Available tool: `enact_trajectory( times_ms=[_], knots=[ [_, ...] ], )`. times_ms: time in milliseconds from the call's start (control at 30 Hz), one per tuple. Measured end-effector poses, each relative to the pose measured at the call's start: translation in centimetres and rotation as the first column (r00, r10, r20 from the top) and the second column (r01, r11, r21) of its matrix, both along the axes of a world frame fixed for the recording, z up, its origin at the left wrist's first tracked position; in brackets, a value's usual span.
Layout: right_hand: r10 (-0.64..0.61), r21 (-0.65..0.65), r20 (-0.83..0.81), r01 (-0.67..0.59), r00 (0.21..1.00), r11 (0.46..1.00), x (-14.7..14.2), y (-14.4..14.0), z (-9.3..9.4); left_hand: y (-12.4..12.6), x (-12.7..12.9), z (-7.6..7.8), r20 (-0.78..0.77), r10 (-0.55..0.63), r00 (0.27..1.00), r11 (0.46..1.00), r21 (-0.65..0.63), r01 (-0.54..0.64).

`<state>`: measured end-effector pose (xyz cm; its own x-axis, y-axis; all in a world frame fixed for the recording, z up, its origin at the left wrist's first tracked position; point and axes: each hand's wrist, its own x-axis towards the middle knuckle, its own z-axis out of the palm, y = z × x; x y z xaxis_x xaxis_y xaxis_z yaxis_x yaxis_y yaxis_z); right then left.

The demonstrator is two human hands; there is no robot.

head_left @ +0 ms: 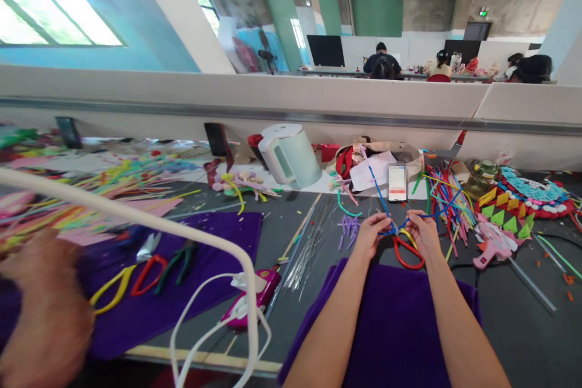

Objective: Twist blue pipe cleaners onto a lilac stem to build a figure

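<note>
Nearest, lower centre: purple cloth (pixel 391 327), soft and matte, spread over the dark grey table (pixel 509 315) under both forearms. Lower left: blurred hand of another person (pixel 40 309), plus a white cable (pixel 213 315) looping past a pink glue gun (pixel 254 300).

Past the cloth edge: left hand (pixel 369 231) and right hand (pixel 422 233), close together, fingers pinched on thin blue pipe cleaners (pixel 386 209). Fuzzy, wiry stems, crossed between the hands and splayed upward and to the right. Red-and-yellow looped scissor handles (pixel 407 251) directly beneath the hands; contact with the hands not discernible.

Left of centre: second purple cloth (pixel 218 248) carrying yellow-, red- and green-handled tools (pixel 150 270). Centre: bundle of thin silver wires (pixel 313 245) and short purple pipe-cleaner pieces (pixel 348 227).

Right: pink glue gun (pixel 493 245), loose multicoloured pipe cleaners (pixel 443 200), and a craft piece with green and yellow triangles (pixel 518 206).

Farther back: pale green plastic kettle (pixel 291 154), rounded, with handle. Behind it: long white partition (pixel 273 97). Beyond: seated people (pixel 382 60) at distant tables.
</note>
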<state>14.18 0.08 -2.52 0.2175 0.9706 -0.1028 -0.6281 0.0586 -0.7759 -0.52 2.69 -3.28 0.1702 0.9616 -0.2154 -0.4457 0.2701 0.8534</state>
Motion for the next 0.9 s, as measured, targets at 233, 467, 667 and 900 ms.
enact_trajectory(
  times_ms=[233, 467, 667, 900],
  knots=[
    [-0.032, 0.040, 0.065, 0.029, 0.997, 0.999, 0.8, 0.1, 0.1, 0.7, -1.2, 0.5, 0.118, 0.044, 0.992, 0.995, 0.083, -0.054],
    [-0.034, 0.011, 0.131, 0.033, 0.991, 0.999, 1.5, 0.2, 0.0, 1.6, -3.4, 0.9, 0.214, 0.121, 0.969, 0.971, 0.177, -0.160],
    [-0.038, -0.017, 0.167, 0.042, 0.985, 0.999, 1.7, 0.5, -0.4, 1.7, -3.4, 0.6, 0.193, 0.140, 0.971, 0.973, 0.153, -0.171],
    [-0.031, -0.038, 0.171, 0.038, 0.985, 0.999, 2.0, 0.8, -0.6, 1.7, -3.7, 1.0, 0.225, 0.102, 0.969, 0.981, 0.137, -0.135]
  ],
)
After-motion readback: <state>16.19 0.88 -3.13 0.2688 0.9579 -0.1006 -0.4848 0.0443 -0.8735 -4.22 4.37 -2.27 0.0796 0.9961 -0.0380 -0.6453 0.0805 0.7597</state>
